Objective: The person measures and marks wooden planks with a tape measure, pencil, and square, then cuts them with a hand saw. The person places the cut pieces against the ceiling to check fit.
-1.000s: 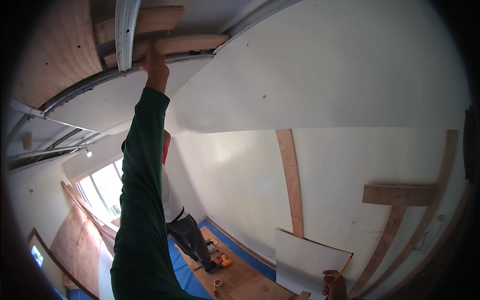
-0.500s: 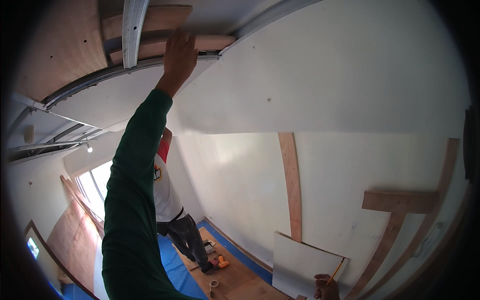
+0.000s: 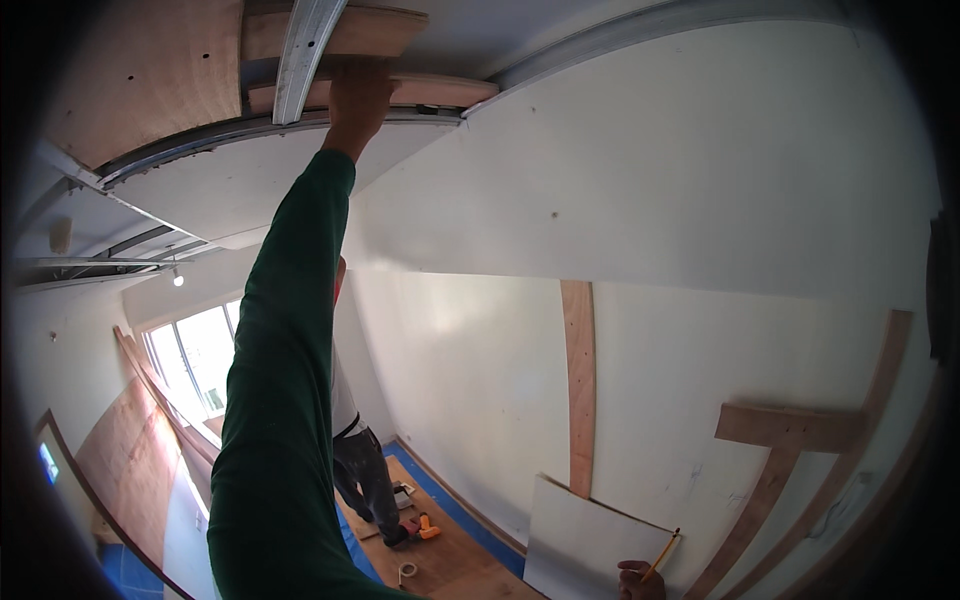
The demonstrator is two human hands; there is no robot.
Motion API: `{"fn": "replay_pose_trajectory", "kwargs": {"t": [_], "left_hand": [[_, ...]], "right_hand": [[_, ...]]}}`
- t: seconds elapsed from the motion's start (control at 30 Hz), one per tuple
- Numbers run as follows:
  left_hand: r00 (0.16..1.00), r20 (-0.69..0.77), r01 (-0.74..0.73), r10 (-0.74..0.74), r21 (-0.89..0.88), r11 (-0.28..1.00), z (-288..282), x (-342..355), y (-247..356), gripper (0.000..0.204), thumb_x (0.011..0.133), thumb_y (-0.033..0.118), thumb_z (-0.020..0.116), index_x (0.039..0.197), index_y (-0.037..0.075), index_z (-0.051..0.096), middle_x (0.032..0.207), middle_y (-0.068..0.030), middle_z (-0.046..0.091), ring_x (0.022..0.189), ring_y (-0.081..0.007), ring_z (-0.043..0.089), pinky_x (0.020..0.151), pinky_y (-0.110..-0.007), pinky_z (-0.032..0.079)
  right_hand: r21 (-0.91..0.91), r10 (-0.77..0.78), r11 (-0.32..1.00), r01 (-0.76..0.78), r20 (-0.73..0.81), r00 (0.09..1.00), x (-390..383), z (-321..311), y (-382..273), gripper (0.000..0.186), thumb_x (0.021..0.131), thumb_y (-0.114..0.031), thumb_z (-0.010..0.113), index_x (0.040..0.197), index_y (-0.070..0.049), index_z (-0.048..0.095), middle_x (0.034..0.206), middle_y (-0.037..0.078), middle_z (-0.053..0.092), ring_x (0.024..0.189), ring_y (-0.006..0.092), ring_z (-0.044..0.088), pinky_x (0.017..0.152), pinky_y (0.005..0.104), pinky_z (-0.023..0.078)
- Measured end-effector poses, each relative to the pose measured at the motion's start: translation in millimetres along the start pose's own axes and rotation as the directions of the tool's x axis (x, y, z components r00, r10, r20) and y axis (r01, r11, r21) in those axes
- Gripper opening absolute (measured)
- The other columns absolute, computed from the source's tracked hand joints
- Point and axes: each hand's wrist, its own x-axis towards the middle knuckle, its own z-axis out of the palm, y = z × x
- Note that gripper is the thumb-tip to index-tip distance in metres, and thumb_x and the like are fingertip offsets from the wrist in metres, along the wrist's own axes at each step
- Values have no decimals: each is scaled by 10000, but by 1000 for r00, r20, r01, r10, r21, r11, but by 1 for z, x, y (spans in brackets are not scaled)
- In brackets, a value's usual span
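My left hand (image 3: 358, 108) is raised to the open ceiling frame, its green-sleeved arm stretched up. The fingers look curled over the edge of a plywood strip (image 3: 440, 91), beside a metal ceiling channel (image 3: 309, 50); their tips are hard to see in shadow. Low at the right, my right hand (image 3: 640, 582) is closed around a yellow pencil (image 3: 661, 556) whose tip points up. A white board (image 3: 585, 540) leans by the wall just left of that hand.
Beyond my arm, a co-worker (image 3: 362, 475) in dark trousers stands near plywood (image 3: 450, 570) on a blue floor covering. An orange-handled tool (image 3: 428, 527) and a tape roll (image 3: 407, 571) lie there. A wooden T-shaped brace (image 3: 790, 428) stands against the right wall.
The view has shifted, so the ceiling frame sits further right. My left fingers, stretched upward before, now look bent over the plywood strip. My right hand still holds the pencil.
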Motion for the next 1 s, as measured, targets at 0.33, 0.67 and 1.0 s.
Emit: {"fn": "replay_pose_trajectory", "kwargs": {"t": [0.33,0.67,1.0], "left_hand": [[996,42,81,-79,-69,994,2,-1,2,477,1001,400,772,1343,75,704,1256,-107,727,1223,-297,680,1060,-493,531],[994,-50,96,-100,-72,993,7,-2,8,420,978,393,796,1291,122,727,1244,-50,728,1259,-263,650,1113,-485,468],[995,-4,98,-98,-40,994,7,4,11,472,1003,434,765,1319,87,718,1242,-95,722,1238,-293,670,1089,-500,501]], "right_hand": [[-56,30,998,-21,159,987,-6,27,14,351,1121,-256,685,1382,-21,666,831,-3,603,569,97,516,503,282,445],[-119,-154,969,218,402,903,-3,46,95,591,1139,-527,637,1435,-15,651,995,60,681,747,122,617,564,310,491],[-803,-737,328,497,112,667,1,21,-283,201,1105,-201,707,1088,-2,682,843,161,712,711,237,692,679,374,545]]}}
